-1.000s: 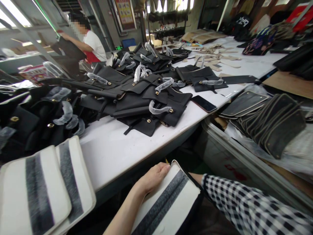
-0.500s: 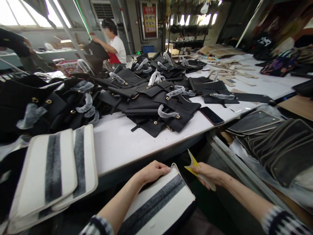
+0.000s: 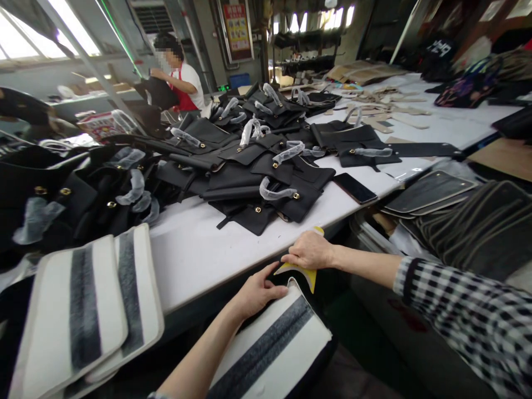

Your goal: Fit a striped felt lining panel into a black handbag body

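A white panel (image 3: pixel 286 343) with a dark grey stripe lies low in front of me, slanting up to the right. My left hand (image 3: pixel 257 291) is at its upper corner, thumb on the edge and index finger stretched forward. Just above that corner, my right hand (image 3: pixel 310 250) is closed around a flat yellow piece (image 3: pixel 310 275) with pale curved edges and pointed tips. Its left tip is close to my left index fingertip; whether they touch I cannot tell. Two similar striped panels (image 3: pixel 37 310) overlap at the left.
Black bag pieces (image 3: pixel 233 180) with plastic-wrapped handles are heaped on the white table (image 3: pixel 187 271). A phone (image 3: pixel 355 188) lies near the table's edge. Dark stitched panels (image 3: pixel 469 233) are stacked at the right. Beyond the table, a person (image 3: pixel 180 83) in a red apron handles dark material.
My right hand has moved left and up with the yellow piece, to just above the panel's corner. My left index finger has stretched out toward it. The view has shifted slightly.
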A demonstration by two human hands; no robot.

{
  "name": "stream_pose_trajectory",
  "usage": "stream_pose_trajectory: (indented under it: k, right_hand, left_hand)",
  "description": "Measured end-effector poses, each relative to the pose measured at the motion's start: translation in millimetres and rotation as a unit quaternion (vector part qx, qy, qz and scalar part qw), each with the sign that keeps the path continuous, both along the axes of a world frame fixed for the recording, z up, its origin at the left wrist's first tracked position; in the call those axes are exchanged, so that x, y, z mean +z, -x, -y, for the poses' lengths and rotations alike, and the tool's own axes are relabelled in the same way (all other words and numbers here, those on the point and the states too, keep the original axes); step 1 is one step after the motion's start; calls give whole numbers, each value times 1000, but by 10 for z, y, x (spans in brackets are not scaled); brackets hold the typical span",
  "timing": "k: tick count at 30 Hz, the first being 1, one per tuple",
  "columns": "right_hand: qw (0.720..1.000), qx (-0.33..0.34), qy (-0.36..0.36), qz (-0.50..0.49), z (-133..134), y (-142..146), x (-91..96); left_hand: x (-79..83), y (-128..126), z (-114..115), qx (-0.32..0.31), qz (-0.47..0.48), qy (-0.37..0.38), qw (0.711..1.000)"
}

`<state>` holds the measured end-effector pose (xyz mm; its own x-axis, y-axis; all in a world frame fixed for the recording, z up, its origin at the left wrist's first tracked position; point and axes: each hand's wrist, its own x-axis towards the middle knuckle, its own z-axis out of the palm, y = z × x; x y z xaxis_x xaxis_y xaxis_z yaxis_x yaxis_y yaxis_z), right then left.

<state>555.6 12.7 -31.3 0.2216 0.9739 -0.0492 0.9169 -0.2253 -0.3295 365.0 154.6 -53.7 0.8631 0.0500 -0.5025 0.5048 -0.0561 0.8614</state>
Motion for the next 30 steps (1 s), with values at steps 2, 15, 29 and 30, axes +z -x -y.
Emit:
stream_pose_trajectory:
  k: [2, 15, 29, 30]
  right_hand:
    - [998, 57, -1, 37, -105, 38, 4]
    - [974, 194, 0, 114, -256, 82, -29]
    - [974, 196, 8, 115, -191, 107, -40]
    - [974, 196, 8, 114, -187, 108, -44]
  left_hand:
    - [-17, 9, 4, -5, 14, 11, 1000]
    - [5, 7, 16, -30, 50, 17, 998]
    - [137, 25, 42, -86, 53, -110, 989]
    - [151, 24, 43, -92, 54, -124, 987]
